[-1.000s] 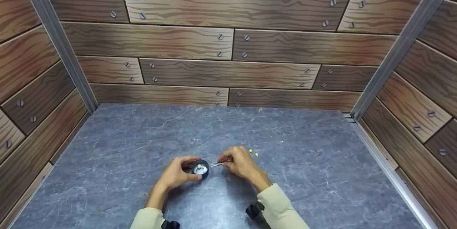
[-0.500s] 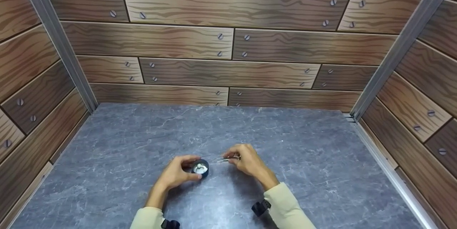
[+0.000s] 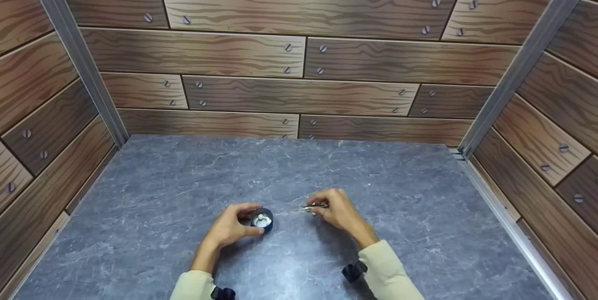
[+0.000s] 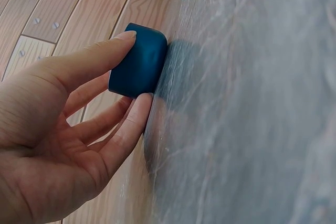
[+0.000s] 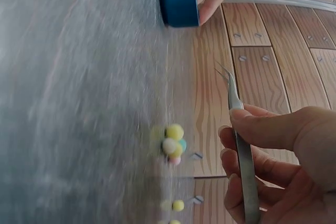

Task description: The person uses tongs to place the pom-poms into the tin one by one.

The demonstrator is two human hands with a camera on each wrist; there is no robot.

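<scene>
A small round dark blue cup [image 4: 139, 64] stands on the table, its mouth facing up. My left hand [image 3: 230, 230] steadies it between thumb and fingers. Inside the shiny interior a pale ball [image 3: 260, 217] is visible. To the right, my right hand [image 3: 337, 211] pinches steel tweezers [image 5: 245, 169] between thumb and fingers. Their thin tips stand slightly apart, with nothing visible between them. A cluster of little yellow, white, pink and teal balls [image 5: 175, 131] lies on the table near the tweezers in the right wrist view.
More yellow balls [image 5: 178, 205] lie apart from the cluster. The grey marbled tabletop [image 3: 224, 160] is bounded by wood-patterned walls [image 3: 299, 57] at the back and sides, with metal posts [image 3: 509, 68] in the corners.
My right hand has moved to the right with the tweezers, away from the cup. Two yellow balls seen beside it earlier are now hidden in the head view. My left hand stays put.
</scene>
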